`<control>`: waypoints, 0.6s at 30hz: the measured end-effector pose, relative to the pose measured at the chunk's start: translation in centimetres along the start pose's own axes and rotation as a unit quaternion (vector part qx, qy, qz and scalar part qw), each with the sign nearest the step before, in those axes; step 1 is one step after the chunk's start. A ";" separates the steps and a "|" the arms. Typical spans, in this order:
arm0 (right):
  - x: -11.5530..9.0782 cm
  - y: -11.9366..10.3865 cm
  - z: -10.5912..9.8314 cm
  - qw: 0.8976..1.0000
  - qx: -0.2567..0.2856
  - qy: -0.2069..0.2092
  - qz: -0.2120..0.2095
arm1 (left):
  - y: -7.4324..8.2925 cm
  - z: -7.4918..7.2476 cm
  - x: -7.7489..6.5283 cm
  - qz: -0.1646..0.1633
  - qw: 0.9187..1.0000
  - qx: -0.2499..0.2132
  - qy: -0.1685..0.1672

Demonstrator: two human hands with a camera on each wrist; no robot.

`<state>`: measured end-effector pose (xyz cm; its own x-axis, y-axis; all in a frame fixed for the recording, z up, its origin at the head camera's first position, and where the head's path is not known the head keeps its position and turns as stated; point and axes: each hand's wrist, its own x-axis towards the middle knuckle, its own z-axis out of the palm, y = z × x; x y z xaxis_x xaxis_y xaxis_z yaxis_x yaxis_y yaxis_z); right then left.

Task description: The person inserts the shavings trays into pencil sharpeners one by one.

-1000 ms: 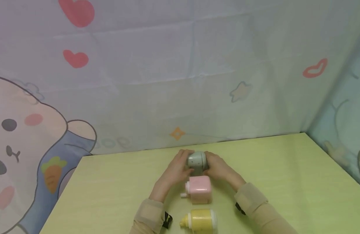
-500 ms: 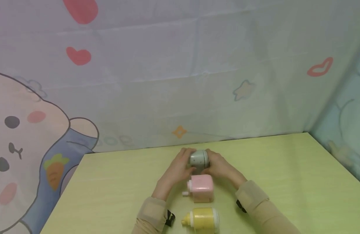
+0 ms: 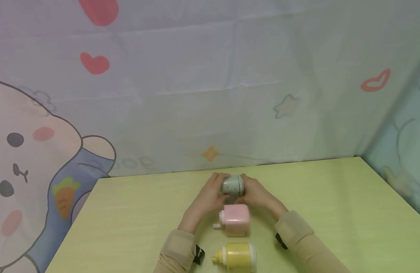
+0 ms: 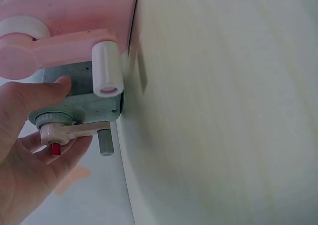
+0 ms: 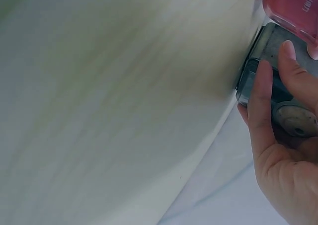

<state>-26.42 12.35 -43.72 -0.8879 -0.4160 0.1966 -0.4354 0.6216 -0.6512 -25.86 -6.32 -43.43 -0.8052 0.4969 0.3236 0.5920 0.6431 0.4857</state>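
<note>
A grey-green crank pencil sharpener (image 3: 233,185) stands near the back of the table, between both hands. My left hand (image 3: 208,193) grips its left side, the thumb on the near face and the fingers behind. In the left wrist view its crank (image 4: 74,130) with a red tip at the hub shows between thumb and fingers. From the right, my right hand (image 3: 255,194) holds the other end, thumb and fingers around the body (image 5: 271,43). Just in front of it stands a pink crank sharpener (image 3: 236,220), its white-tipped handle (image 4: 107,68) pointing left, untouched.
Nearest the front edge of the view is a yellow thing with a white end (image 3: 238,256) and a stepped nose pointing left, between the forearms. The pale yellow-green table (image 3: 145,220) extends to both sides. A printed cloth (image 3: 182,94) hangs behind its back edge.
The head view has shifted a little. My right thumb has come slightly further across the near side of the grey-green sharpener. All the things keep their places on the table.
</note>
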 end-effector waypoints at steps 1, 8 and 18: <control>0.0 0.0 0.0 1.000 0.001 0.002 -0.001 | 0.1 0.0 0.0 0.000 1.000 0.001 0.000; -0.1 -0.2 0.4 1.000 0.010 0.004 -0.007 | 0.2 0.0 -0.3 -0.002 1.000 0.007 0.002; -0.4 0.2 -0.1 1.000 0.013 0.005 0.013 | 0.4 0.5 0.2 0.013 1.000 0.008 0.007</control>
<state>-26.18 12.65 -43.88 -0.9005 -0.3927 0.1869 -0.4082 0.6148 -0.6748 -25.76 -5.73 -43.60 -0.7894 0.5056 0.3481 0.6137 0.6393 0.4633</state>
